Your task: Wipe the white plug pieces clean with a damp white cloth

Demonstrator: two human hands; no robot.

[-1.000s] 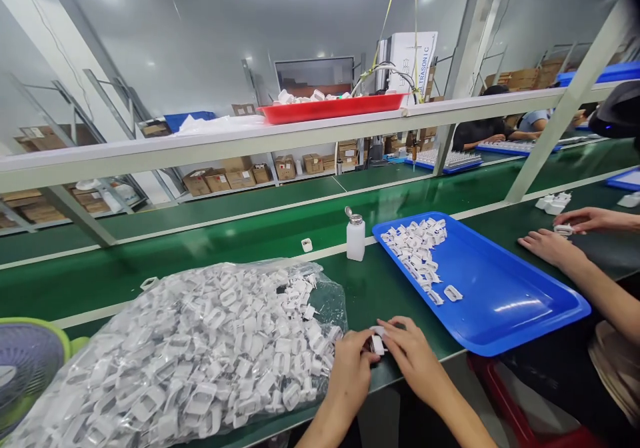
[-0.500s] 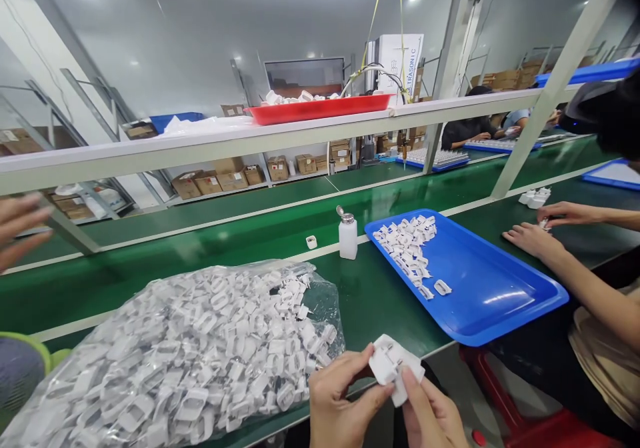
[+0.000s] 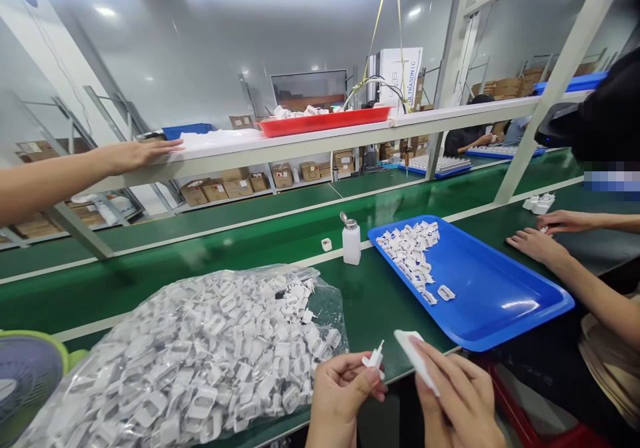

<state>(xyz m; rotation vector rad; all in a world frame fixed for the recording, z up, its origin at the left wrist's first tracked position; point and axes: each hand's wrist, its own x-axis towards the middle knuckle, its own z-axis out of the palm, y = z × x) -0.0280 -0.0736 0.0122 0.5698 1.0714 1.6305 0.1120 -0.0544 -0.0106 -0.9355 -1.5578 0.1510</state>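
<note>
Hands have parted since the earlier frame: plug and cloth, together then, are now apart, and at upper left another person's hand (image 3: 131, 157) has come from the frame's edge onto the shelf (image 3: 320, 133).

Head view: at lower centre, the left hand (image 3: 341, 391) pinches a white plug (image 3: 374, 360) between thumb and fingers, pin pointing up. Just right of it, the right hand (image 3: 463, 391) has its fingers closed on a folded white cloth (image 3: 416, 356), not touching the plug. An open plastic bag (image 3: 200, 348) heaped with white parts fills the lower left. Right of centre, a blue tray (image 3: 500, 288) holds similar parts, mostly in its upper left corner. Between them, near the tray, stands a bottle (image 3: 351, 245) with its cap tipped up.

The plug could slip, I judge, as only the fingertips seem to hold it. A careless reach might knock the bottle and, if it holds liquid, spill it. Loose parts could slide from the bag's slack mouth if a forearm drags it.
</note>
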